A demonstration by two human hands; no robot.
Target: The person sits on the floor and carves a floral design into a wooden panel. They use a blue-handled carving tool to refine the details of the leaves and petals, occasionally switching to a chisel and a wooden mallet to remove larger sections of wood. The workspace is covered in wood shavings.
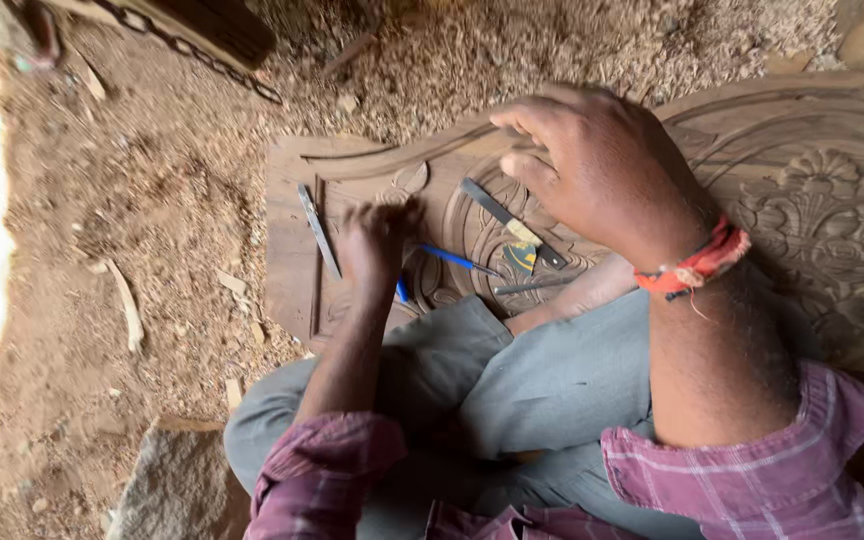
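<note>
Nearest the camera, 2 pink checked sleeves [752,470] and grey trousers [512,390], the person sitting right at the near edge of the carved wooden panel [832,230]. Left hand [377,245] is down on the panel's left part, blurred, fingers curled together, but I cannot tell whether it grips anything. Just left of it lies a flat metal chisel [318,228], flat on the wood near the left edge. Just right of that hand, a blue pen [457,260] rests on the carving. Right hand [592,165] hovers higher, red thread band [697,265] at the wrist, fingers bent and loosely apart, closed on nothing I can see. Under it a second chisel [507,220] lies diagonally on the round carved motif, a thin metal tool [537,286] beside it toward the near edge. Farther right, a carved flower [827,175] in the panel. Beyond the far edge, sawdust [552,40] covers the ground
</note>
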